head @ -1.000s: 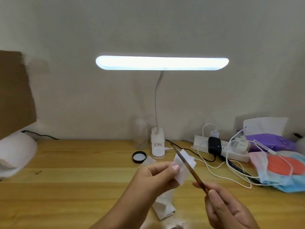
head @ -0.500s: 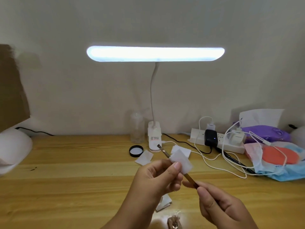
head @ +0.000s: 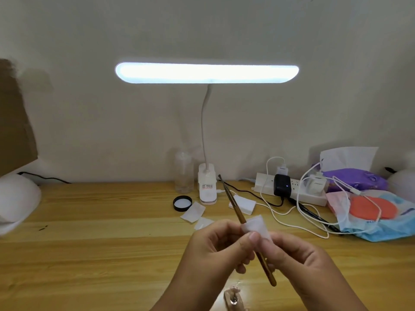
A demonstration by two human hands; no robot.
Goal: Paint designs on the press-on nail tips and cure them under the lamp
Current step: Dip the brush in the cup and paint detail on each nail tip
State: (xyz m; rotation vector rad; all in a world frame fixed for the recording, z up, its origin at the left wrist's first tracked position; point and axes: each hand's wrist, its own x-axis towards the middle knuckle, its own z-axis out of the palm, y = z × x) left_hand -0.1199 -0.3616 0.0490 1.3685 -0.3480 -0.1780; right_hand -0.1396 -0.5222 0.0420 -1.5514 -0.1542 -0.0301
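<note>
I judge this a brush-cleaning pause: the left hand [head: 215,248] pinches a white pad [head: 256,227] round the brush [head: 235,209] that the right hand [head: 310,263] grips; a blurred stand [head: 233,298] just below both hands perhaps serves the nails; painting and curing look unfinished.

pad [head: 257,225]: slid from near the tip down the brush [head: 233,203], long bare stretch now above it | brush: steeper, its tail end now showing below the fingers | left hand [head: 215,250] and right hand [head: 307,259]: closed up, now meeting at the pad
</note>
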